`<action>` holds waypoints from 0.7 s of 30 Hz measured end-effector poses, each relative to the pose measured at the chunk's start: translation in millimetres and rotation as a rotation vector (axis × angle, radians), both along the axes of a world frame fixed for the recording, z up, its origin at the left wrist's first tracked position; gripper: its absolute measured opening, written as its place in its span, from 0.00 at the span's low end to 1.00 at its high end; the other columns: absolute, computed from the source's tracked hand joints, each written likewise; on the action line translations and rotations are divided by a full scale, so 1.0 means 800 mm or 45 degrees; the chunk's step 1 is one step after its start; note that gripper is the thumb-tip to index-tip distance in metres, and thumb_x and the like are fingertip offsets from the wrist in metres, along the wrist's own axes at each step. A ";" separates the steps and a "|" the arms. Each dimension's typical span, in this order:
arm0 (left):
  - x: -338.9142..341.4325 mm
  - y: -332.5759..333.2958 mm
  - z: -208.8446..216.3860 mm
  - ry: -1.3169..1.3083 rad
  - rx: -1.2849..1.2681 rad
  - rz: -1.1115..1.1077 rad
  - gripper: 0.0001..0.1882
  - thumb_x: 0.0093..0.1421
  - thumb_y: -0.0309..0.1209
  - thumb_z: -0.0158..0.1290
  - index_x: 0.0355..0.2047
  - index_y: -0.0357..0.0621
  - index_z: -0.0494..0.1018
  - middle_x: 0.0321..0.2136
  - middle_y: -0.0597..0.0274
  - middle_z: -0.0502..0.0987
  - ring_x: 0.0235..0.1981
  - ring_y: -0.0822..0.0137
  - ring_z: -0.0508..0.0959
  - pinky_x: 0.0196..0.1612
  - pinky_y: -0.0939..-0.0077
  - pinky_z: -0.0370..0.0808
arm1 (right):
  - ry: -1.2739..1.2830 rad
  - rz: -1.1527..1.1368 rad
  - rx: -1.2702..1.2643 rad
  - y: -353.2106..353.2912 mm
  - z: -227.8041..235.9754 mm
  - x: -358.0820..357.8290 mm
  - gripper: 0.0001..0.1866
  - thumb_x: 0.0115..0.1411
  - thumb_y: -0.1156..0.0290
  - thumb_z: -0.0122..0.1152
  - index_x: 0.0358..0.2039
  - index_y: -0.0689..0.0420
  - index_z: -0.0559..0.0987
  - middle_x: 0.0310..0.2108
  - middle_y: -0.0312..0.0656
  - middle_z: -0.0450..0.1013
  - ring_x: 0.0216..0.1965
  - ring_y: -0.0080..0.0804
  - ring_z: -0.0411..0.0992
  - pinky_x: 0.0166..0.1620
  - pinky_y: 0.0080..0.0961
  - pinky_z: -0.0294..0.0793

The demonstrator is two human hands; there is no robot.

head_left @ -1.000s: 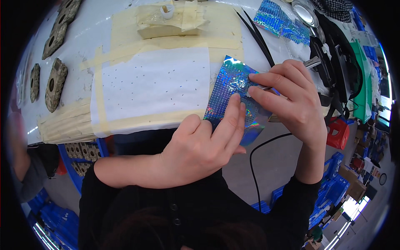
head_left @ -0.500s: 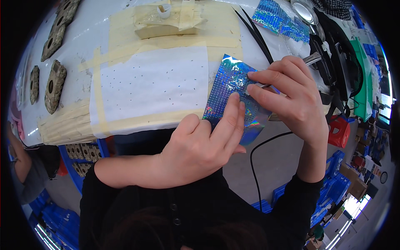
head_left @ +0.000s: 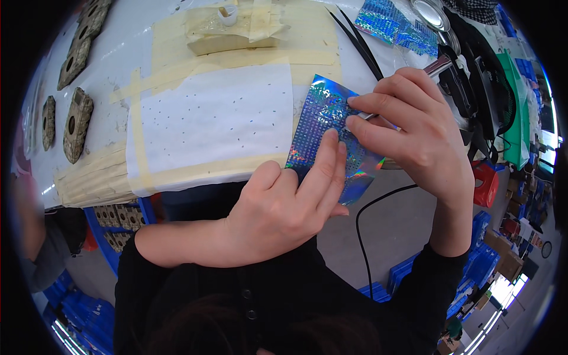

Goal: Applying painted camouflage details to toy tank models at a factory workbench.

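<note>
Cup [head_left: 229, 21] holds tan item [head_left: 223, 11]; left hand [head_left: 287, 207] holds foil sheet [head_left: 307, 124].

No lettering, number or sign can be read; the shiny blue sheet [head_left: 312, 121] at the centre of the frame bears rows of tiny marks, too small to make out; a small panel [head_left: 536, 241] near the right edge is too blurred to show any wording.
</note>
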State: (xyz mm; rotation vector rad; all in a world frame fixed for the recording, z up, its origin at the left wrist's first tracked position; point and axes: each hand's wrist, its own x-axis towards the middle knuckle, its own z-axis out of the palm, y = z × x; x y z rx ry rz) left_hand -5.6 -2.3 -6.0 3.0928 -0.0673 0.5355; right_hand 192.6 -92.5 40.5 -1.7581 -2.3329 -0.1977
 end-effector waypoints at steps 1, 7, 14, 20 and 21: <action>0.000 0.000 0.000 -0.003 -0.001 0.003 0.30 0.55 0.52 0.50 0.46 0.39 0.74 0.49 0.54 0.74 0.12 0.77 0.56 0.20 0.83 0.57 | 0.005 0.004 -0.020 0.002 0.003 -0.001 0.12 0.36 0.75 0.61 0.27 0.55 0.76 0.32 0.37 0.75 0.33 0.35 0.70 0.40 0.31 0.70; 0.000 0.001 0.000 -0.010 -0.002 -0.001 0.30 0.57 0.53 0.49 0.46 0.38 0.75 0.49 0.53 0.74 0.12 0.77 0.56 0.19 0.83 0.56 | -0.021 0.035 -0.079 0.007 0.009 -0.002 0.11 0.37 0.75 0.61 0.25 0.56 0.75 0.32 0.38 0.74 0.35 0.36 0.70 0.41 0.32 0.70; 0.001 0.001 0.001 -0.011 0.001 -0.007 0.29 0.57 0.53 0.48 0.45 0.38 0.75 0.49 0.53 0.74 0.12 0.77 0.56 0.19 0.83 0.56 | 0.024 0.065 -0.107 0.009 0.011 0.002 0.11 0.37 0.74 0.61 0.26 0.56 0.76 0.32 0.38 0.74 0.36 0.36 0.70 0.42 0.33 0.70; 0.000 0.002 0.001 0.001 -0.003 -0.014 0.29 0.57 0.53 0.48 0.46 0.39 0.74 0.49 0.54 0.74 0.12 0.77 0.56 0.19 0.83 0.57 | 0.077 0.082 -0.060 0.008 0.005 0.009 0.12 0.35 0.72 0.61 0.26 0.56 0.76 0.32 0.38 0.75 0.35 0.36 0.70 0.42 0.32 0.70; 0.000 0.002 0.001 -0.001 -0.004 -0.012 0.29 0.57 0.53 0.48 0.46 0.39 0.74 0.49 0.54 0.74 0.12 0.77 0.56 0.19 0.83 0.57 | 0.080 0.083 -0.060 0.008 0.005 0.010 0.12 0.35 0.73 0.61 0.26 0.56 0.76 0.32 0.38 0.75 0.34 0.36 0.70 0.42 0.32 0.70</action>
